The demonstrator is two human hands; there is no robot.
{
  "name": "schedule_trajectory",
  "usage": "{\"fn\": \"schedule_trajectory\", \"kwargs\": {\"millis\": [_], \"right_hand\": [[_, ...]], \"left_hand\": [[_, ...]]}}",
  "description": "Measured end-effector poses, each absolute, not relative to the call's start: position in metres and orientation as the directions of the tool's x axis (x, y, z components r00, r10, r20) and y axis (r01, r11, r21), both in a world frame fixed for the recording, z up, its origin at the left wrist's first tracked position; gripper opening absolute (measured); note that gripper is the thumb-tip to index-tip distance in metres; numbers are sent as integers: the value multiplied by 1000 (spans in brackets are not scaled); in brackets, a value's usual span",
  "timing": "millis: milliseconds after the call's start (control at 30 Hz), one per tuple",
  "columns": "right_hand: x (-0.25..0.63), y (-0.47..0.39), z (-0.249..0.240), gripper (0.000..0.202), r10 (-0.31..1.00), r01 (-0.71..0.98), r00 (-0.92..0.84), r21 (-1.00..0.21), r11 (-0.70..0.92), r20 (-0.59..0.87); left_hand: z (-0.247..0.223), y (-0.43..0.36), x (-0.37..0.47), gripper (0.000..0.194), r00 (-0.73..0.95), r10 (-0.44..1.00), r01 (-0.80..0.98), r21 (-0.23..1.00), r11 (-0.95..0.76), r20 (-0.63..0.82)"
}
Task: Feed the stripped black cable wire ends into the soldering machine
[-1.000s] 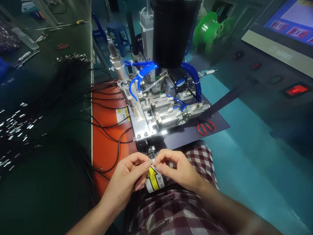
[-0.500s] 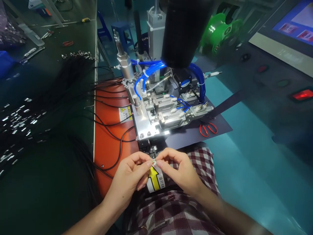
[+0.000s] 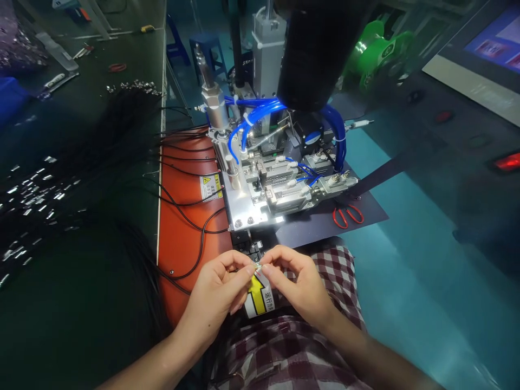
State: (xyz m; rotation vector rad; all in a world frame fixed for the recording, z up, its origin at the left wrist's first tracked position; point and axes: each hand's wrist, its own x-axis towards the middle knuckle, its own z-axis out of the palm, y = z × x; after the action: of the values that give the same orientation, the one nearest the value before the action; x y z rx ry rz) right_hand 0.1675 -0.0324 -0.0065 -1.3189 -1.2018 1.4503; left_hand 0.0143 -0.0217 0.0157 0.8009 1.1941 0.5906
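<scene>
My left hand and my right hand meet fingertip to fingertip, both closed in a pinch. Between them shows a tiny bundle of thin coloured wires, with a pale green part and a short red end. The fingertips cover most of it. Just below the fingers lies a white label with a yellow arrow. Beyond them is the front of a metal machine's black track. Black cables run from the left, one passing out of sight behind my left hand.
The machine with blue air hoses fills the middle. Red-handled scissors lie on its dark plate. A dark table on the left bears many black cables with shiny metal ends. A green spool and a screen stand right.
The view has shifted slightly, so the machine sits a little further right. Both hands keep their pinch in nearly the same place.
</scene>
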Motion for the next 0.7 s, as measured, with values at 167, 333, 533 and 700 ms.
{"fn": "schedule_trajectory", "kwargs": {"millis": [167,333,533,700], "right_hand": [[168,-35,-6,8,997,233,-66,-971,52,38],[170,-35,-2,12,995,200,-100,-979,45,25],[166,-33,-3,17,949,-156,-131,-939,-305,-287],[172,-38,-11,18,921,-196,-200,-907,-372,-335]], "left_hand": [[17,-21,14,22,262,764,44,798,601,-589],[19,-24,16,24,251,785,80,820,566,-567],[19,-27,18,16,226,870,28,896,444,-438],[17,-25,16,12,310,856,140,911,389,-413]]}}
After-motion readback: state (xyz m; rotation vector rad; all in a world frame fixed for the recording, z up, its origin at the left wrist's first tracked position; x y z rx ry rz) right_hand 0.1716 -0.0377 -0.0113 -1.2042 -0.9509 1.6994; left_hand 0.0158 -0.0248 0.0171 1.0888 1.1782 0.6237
